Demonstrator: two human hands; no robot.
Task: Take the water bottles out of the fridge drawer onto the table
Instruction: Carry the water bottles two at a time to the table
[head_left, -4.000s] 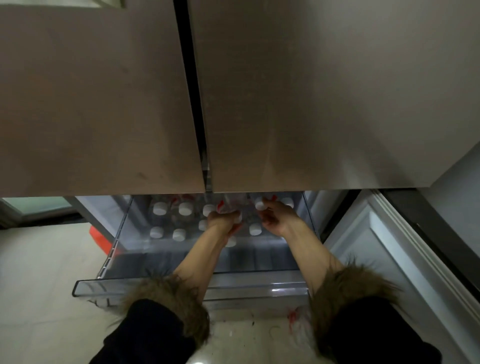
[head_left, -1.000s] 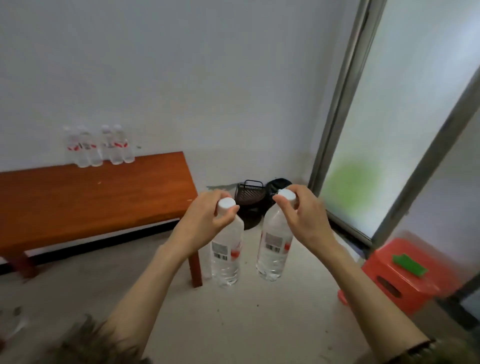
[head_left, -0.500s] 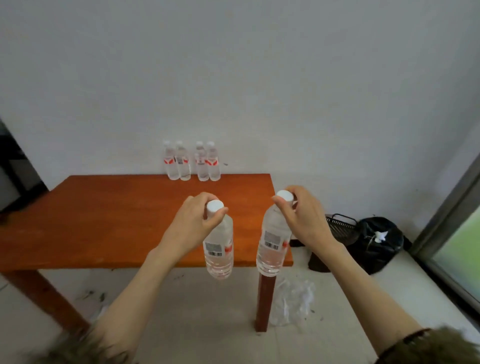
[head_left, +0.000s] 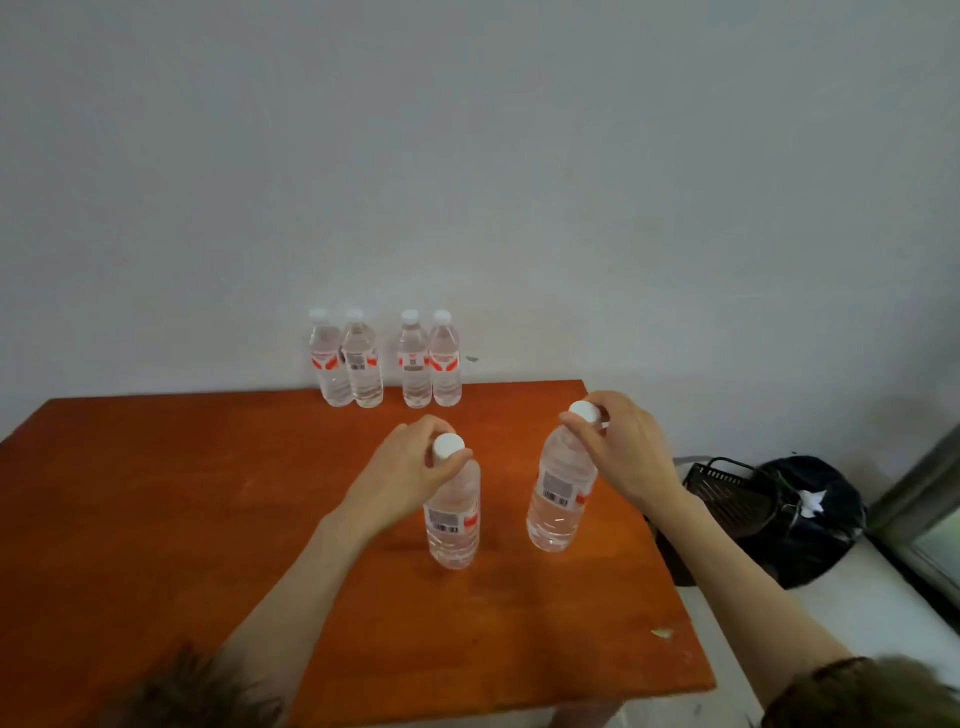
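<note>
My left hand (head_left: 410, 467) grips the neck of a clear water bottle (head_left: 453, 519) with a white cap, held upright over the orange table (head_left: 182, 519). My right hand (head_left: 621, 452) grips the neck of a second water bottle (head_left: 558, 499), tilted slightly, over the table's right part. Whether either bottle's base touches the tabletop I cannot tell. Several more water bottles (head_left: 387, 361) with red-and-white labels stand in a row at the table's far edge against the wall. The fridge drawer is out of view.
A black wire basket (head_left: 727, 499) and a black bag (head_left: 800, 519) sit on the floor right of the table. A window frame (head_left: 914, 493) runs along the right edge. A white wall stands behind the table.
I have come closer to the table. Both hands have carried their bottles from past the front edge to above the tabletop.
</note>
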